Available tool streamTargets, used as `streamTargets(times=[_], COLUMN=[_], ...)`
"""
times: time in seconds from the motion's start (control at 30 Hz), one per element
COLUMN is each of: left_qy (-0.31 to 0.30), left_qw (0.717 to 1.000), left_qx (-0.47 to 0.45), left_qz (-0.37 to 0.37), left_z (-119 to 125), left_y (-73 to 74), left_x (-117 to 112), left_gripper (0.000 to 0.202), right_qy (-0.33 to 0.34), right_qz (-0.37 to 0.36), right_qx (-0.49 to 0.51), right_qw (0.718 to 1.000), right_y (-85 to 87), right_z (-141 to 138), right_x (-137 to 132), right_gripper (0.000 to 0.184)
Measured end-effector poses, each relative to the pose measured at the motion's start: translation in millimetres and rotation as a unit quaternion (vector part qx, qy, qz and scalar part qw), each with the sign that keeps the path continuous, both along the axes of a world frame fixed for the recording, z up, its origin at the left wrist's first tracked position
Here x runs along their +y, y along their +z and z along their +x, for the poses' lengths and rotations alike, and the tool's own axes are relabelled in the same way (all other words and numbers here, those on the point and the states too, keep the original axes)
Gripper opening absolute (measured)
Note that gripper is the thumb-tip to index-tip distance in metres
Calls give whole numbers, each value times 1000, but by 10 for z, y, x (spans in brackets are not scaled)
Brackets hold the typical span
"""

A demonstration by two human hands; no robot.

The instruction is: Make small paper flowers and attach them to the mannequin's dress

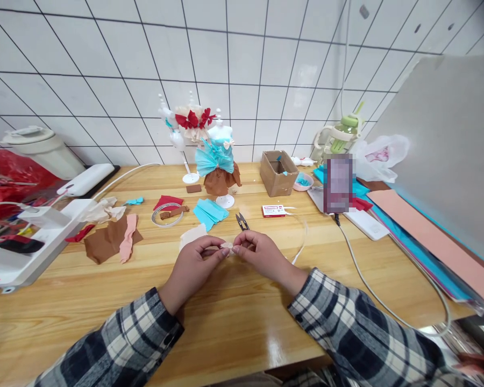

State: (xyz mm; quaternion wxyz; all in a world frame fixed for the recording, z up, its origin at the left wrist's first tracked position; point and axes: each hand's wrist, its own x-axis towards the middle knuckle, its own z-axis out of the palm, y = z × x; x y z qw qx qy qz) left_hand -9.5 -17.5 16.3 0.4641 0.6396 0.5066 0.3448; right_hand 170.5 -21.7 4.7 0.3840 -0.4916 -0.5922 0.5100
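Between my fingertips, just above the wooden table, is a small gathered piece of cream crepe paper (227, 245). My left hand (197, 263) pinches its left side with thumb and forefinger. On the other side my right hand (262, 255) pinches its right edge. Right behind my right hand lie small black thread snips (242, 221), blades apart and pointing away. A flat cream sheet (192, 234) is partly covered by my left hand. Farther back rests a folded turquoise piece (210, 214). A miniature dress form (220, 156) wears turquoise and brown crepe paper.
A cardboard box (279, 173), a red-and-white small box (273, 210) and a propped phone (339, 184) stand toward the back right. At left lie brown scraps (105, 242) and a white power strip (40, 242). A cable (361, 285) curves along the right.
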Motion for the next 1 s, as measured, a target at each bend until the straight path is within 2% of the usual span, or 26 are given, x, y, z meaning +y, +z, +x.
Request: streamTargets(times=[0.07, 0.17, 0.2, 0.3, 0.37, 0.5, 0.63, 0.77, 0.9, 1.0], left_qy=[-17, -27, -35, -70, -71, -13, 28, 0, -38, -35], left_qw=[999, 993, 990, 984, 983, 988, 995, 999, 999, 999], left_qx=[-39, -104, -119, -133, -125, -103, -66, -13, 24, 35], left_qz=[-16, -51, -64, -100, -113, -112, -73, -35, -17, -10], left_z=[-6, -16, -18, -13, -1, 10, -6, 6, 36, 34], left_y=[-18, -39, -41, -39, -35, -42, -48, -18, 19, 20], left_x=[5, 15, 18, 21, 19, 24, 46, 39, 8, 2], left_gripper=[37, 60, 62, 52, 44, 37, 35, 31, 30, 30], right_qy=[-1, -4, -7, -28, -36, -35, -33, -45, -37, -31], right_qz=[-1, 6, 9, 17, 21, 27, 35, 100, 146, 141], right_qx=[19, 55, 62, 68, 68, 34, -27, -44, -102, -112], right_qw=[1000, 998, 998, 997, 997, 998, 998, 993, 983, 983], right_y=[14, 28, 28, 14, 5, 2, 0, 11, 28, 17], right_z=[-10, -26, -30, -39, -39, -37, -30, -9, 9, 16], right_x=[-11, -20, -20, -8, -1, -12, -32, -32, -28, -19], right_gripper=[14, 15, 15, 15, 14, 13, 8, 24, 8, 7])
